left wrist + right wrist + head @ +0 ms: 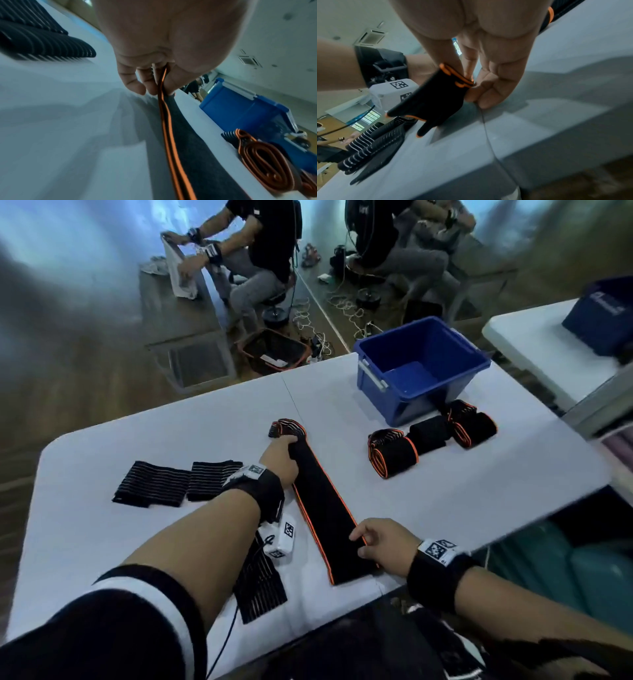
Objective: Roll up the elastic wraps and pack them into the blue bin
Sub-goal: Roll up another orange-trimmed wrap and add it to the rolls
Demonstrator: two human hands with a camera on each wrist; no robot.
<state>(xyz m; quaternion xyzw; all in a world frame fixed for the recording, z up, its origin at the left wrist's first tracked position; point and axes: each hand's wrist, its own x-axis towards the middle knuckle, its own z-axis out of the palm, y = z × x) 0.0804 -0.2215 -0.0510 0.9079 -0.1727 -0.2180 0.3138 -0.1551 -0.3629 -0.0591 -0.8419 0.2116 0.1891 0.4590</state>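
A long black elastic wrap with orange edges [325, 508] lies stretched out on the white table [171, 433]. My left hand [279, 458] grips its far end, where a striped loop sticks out; the left wrist view shows the fingers [135, 83] curled round the wrap [171, 142]. My right hand [380, 542] pinches the near end's right edge, and in the right wrist view the thumb and fingers [488, 94] hold the folded wrap [440, 94]. The blue bin [421, 368] stands open at the far right. Three rolled wraps [431, 436] lie in front of it.
Black striped wraps lie flat at the left [178, 482] and under my left forearm [260, 583]. A second white table with a dark blue box [603, 316] stands at the right. Two seated people work beyond the table, with cables and a basket [274, 350] on the floor.
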